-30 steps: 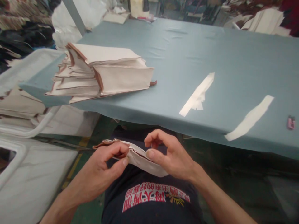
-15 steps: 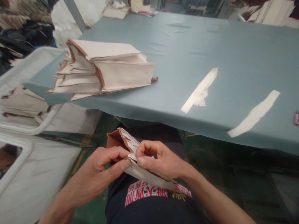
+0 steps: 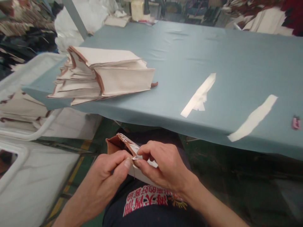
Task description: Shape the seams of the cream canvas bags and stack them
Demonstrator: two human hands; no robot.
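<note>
Over my lap I hold a cream fabric bag (image 3: 140, 176) with a brown side panel (image 3: 113, 144). My left hand (image 3: 104, 176) pinches its edge between thumb and forefinger. Close beside it, my right hand (image 3: 169, 167) grips the same edge with its thumb and bent fingers, covering much of the bag. A thin dark thread seems to hang down below the pinched spot. Whatever small detail lies between the fingertips is hidden.
A stack of cream bags with brown edging (image 3: 125, 82) lies on the blue-grey table (image 3: 165, 110). To the right are two pale strips (image 3: 199, 94) and a small pink object (image 3: 295, 122). White bins (image 3: 50, 130) stand at left, one holding more cream pieces.
Both hands keep hold of the bag. My right hand has turned and closed in further on the edge, hiding more of the bag. The view has tilted slightly.
</note>
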